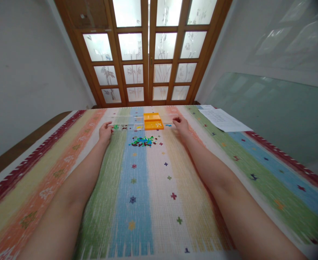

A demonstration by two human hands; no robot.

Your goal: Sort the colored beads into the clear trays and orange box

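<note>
My left hand (105,131) is at the left end of a row of small boxes, fingers curled on the edge of a clear plastic box (121,119). At the row's other end, my right hand (181,123) pinches the edge of another clear box (170,121), which holds blue pieces (168,125). Between them sits an orange box (151,116) with its lid open and white pieces in its front half. Green, dark red and yellow pieces (139,127) lie in the clear compartments to the left. A loose pile of small coloured pieces (144,141) is in front.
A striped, patterned tablecloth (159,202) covers the table. Printed paper sheets (221,119) lie toward the back right. Beyond the far edge stand wooden doors (149,72) with glass panes. A greenish glass panel (273,115) leans along the right wall.
</note>
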